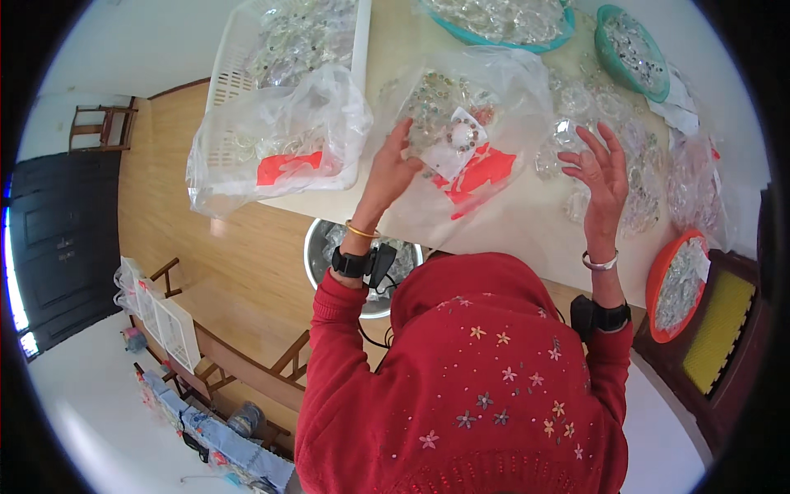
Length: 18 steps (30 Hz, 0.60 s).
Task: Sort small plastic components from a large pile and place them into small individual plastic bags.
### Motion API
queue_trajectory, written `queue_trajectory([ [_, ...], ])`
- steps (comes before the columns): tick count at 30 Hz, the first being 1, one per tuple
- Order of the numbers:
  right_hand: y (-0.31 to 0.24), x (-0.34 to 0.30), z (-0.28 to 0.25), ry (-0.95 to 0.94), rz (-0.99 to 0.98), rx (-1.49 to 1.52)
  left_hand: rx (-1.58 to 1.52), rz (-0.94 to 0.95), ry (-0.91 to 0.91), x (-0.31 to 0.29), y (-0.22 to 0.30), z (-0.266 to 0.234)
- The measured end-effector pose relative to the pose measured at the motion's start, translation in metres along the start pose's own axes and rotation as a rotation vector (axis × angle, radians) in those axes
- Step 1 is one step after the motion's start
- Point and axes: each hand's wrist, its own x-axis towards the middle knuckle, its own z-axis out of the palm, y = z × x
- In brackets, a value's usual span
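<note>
We look down on a table crowded with clear beads and plastic. Our left hand rests its fingers on a clear bag lying at the middle of the table; the fingers curl lightly against the plastic, pressing rather than pinching, and we cannot tell whether any fold is actually gripped. Inside the bag we see small sachets, one holding a bead bracelet, and a red patch shows on the plastic below it. Our right hand is raised just right of the bag, fingers spread wide and holding nothing, above loose clear packets.

To the left, a white basket holds more beads, with another bag draped over its near side. At the far edge stand a teal bowl and a green basket. A red bowl sits at the right near corner. A steel bowl sits below the table edge, by our left wrist.
</note>
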Motion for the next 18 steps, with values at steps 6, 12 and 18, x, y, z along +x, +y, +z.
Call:
queue_trajectory([
  [6,0.054,-0.032,-0.031,-0.060,0.285,-0.079,1.049,-0.102,-0.174,-0.028,0.010,-0.019],
  [12,0.088,-0.040,-0.008,-0.195,0.554,-0.007,1.128,-0.012,-0.170,-0.041,0.000,-0.021],
  [18,0.131,0.004,0.046,-0.168,0.550,0.232,1.018,0.040,-0.312,-0.061,-0.008,-0.009],
])
